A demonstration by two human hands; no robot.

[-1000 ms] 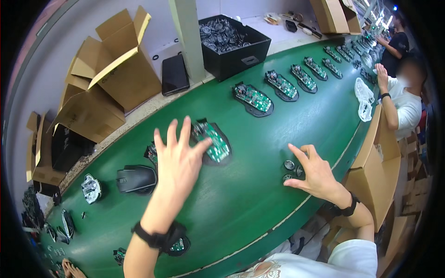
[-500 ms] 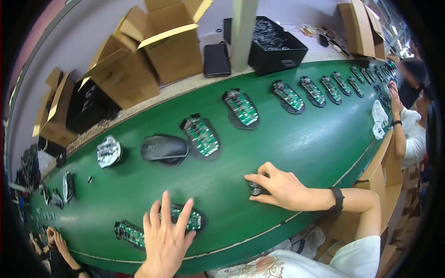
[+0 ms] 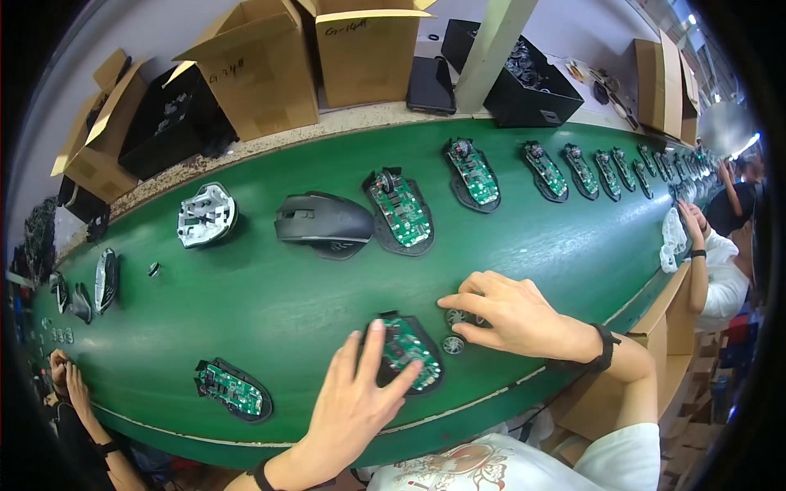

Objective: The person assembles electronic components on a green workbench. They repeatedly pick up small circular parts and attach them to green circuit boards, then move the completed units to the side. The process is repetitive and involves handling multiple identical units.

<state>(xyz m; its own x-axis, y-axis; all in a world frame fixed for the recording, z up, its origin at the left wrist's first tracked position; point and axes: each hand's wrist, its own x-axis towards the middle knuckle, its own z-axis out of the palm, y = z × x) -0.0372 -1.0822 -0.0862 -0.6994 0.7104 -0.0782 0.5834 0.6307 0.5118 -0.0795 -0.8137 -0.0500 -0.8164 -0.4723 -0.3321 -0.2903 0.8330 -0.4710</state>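
My left hand (image 3: 360, 389) lies over a mouse base with a green circuit board (image 3: 416, 360), thumb and fingers on it. My right hand (image 3: 520, 315) curls over small dark scroll wheels on the green bench. One scroll wheel (image 3: 455, 317) sits between thumb and forefinger; another wheel (image 3: 453, 344) lies just below the thumb. Part of a further wheel shows under the fingers. To the left of my left hand is a second mouse base with a board (image 3: 232, 390). Farther back, a black mouse (image 3: 323, 225) stands beside another board-fitted base (image 3: 401, 213).
A row of board-fitted bases (image 3: 473, 176) runs to the far right. A light mouse shell (image 3: 206, 214) sits at left. Cardboard boxes (image 3: 254, 74) and a black bin (image 3: 536, 94) line the back ledge. Co-workers' hands (image 3: 70, 378) are at far left, and a person (image 3: 720, 270) sits at right.
My left hand has slid the mouse base rightward, closer to my right hand, and it is turned more upright. The scroll wheels under my right hand now show apart. The view has shifted.
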